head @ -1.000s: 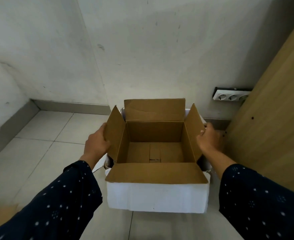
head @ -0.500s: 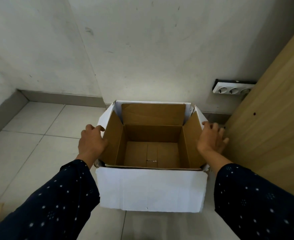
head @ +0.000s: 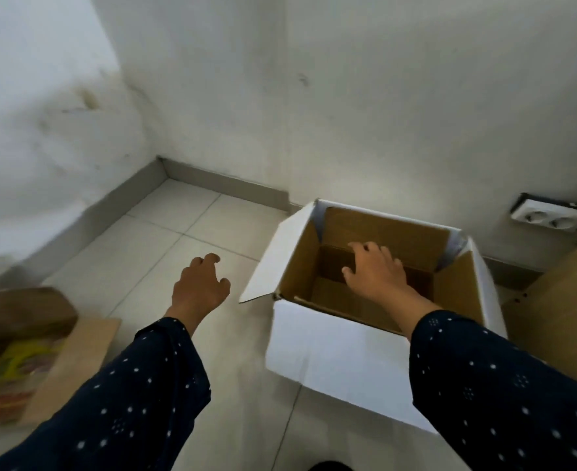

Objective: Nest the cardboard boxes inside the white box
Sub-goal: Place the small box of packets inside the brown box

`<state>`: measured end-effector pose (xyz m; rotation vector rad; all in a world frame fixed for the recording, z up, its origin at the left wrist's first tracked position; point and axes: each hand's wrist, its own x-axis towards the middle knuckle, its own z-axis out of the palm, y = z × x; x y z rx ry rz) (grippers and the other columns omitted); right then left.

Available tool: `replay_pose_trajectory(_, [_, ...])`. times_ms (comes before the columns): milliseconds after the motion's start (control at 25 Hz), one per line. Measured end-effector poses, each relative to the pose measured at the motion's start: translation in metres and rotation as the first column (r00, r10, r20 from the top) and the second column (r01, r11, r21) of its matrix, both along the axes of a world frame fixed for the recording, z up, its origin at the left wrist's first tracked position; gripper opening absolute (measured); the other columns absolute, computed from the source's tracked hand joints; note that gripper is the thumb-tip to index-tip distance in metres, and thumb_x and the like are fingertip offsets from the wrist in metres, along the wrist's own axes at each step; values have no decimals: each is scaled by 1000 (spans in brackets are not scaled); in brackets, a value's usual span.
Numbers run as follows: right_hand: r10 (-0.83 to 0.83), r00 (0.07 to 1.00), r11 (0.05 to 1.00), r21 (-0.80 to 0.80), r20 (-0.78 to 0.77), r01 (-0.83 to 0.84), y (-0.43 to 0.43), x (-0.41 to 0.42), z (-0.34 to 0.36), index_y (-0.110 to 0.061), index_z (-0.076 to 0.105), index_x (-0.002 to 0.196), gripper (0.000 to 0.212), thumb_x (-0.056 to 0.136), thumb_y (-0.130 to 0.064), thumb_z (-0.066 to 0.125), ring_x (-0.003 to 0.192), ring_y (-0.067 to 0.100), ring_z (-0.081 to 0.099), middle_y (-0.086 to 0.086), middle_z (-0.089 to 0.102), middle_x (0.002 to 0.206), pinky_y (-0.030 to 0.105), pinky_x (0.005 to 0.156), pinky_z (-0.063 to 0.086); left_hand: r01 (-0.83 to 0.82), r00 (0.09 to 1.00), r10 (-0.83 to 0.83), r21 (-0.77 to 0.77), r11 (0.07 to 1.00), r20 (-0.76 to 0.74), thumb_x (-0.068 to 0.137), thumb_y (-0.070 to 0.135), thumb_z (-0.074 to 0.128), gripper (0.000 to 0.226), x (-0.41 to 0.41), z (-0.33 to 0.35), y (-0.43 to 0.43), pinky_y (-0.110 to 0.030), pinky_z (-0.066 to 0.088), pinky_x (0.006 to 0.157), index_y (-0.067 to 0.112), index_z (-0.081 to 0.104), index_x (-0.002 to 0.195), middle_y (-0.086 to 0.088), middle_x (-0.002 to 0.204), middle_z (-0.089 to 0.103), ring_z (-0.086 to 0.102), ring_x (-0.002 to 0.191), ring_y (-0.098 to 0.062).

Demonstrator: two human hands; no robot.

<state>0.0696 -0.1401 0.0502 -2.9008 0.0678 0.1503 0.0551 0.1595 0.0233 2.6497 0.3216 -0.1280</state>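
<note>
The white box stands on the tiled floor at right of centre, its flaps up. A brown cardboard box sits nested inside it, lining the walls. My right hand hovers over the box opening, fingers spread, holding nothing. My left hand is out over the floor to the left of the box, fingers apart and empty. At the left edge another brown cardboard box rests on a flat cardboard sheet, blurred, with yellow printed items in it.
White walls meet in a corner behind the box, with a grey skirting. A wooden panel stands close on the right. A white socket strip is on the wall at right. Bare tiles lie between the two boxes.
The brown box has gone fully down into the white box. Both hands let go of its sides; the left swung out left, the right moved over the opening. The view turned left.
</note>
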Motion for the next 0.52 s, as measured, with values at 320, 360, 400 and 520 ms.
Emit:
replay_pose_trajectory(320, [314, 949, 943, 115, 3, -312, 242, -31, -12, -21, 40, 142, 50, 94, -35, 47, 128, 30, 43, 8, 47, 141, 44, 98, 40, -252, 967, 255, 88, 964, -22, 85, 24, 53, 52, -113, -5, 214, -46, 43, 96, 12, 43, 135, -17, 134, 48, 46, 122, -39])
replay_pose_trajectory(360, [342, 940, 931, 141, -11, -338, 271, -40, -18, -21, 40, 141, 50, 94, -35, 47, 128, 30, 43, 8, 47, 140, 43, 98, 40, -278, 959, 282, 102, 955, -31, 85, 25, 54, 51, -127, -6, 238, -46, 43, 96, 10, 44, 133, -18, 134, 49, 46, 121, -40])
replay_pose_trajectory(400, [370, 929, 918, 158, -23, -363, 296, -49, -25, -21, 40, 141, 49, 94, -35, 47, 128, 30, 43, 8, 47, 140, 43, 98, 40, -309, 948, 315, 114, 944, -39, 86, 27, 54, 52, -140, -7, 259, -47, 43, 96, 10, 44, 133, -18, 134, 48, 46, 121, -40])
replay_pose_trajectory(520, [444, 892, 884, 202, -79, -422, 374, -79, -50, -21, 40, 141, 49, 94, -36, 47, 126, 29, 44, 7, 48, 138, 41, 96, 40, -400, 910, 409, 123, 908, -69, 84, 28, 55, 53, -180, -20, 322, -49, 42, 97, 10, 45, 133, -20, 133, 48, 45, 121, -43])
